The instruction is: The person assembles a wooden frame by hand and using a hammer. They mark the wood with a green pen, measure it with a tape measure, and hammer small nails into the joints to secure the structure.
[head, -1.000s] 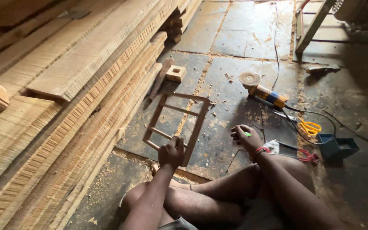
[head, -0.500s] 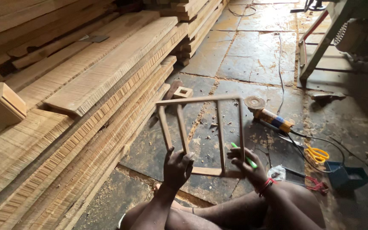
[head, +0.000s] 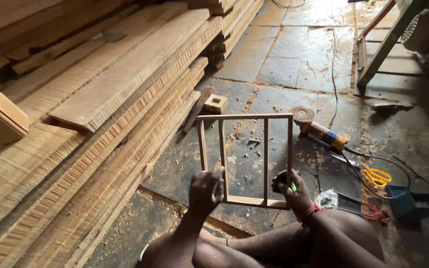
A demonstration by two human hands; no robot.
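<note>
Rectangular light wooden frame with two inner slats (head: 245, 160), held upright above the dark stone floor (head: 294, 64): left hand (head: 206, 190) grips its near left corner, right hand (head: 292, 190) its near right corner, together with a small green object (head: 293, 187).

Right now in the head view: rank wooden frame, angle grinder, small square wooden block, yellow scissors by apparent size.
1. wooden frame, clearly largest, though held up nearer the camera.
2. angle grinder.
3. yellow scissors and small square wooden block look about alike; not ranked.

The left hand and right hand grip the frame.
</note>
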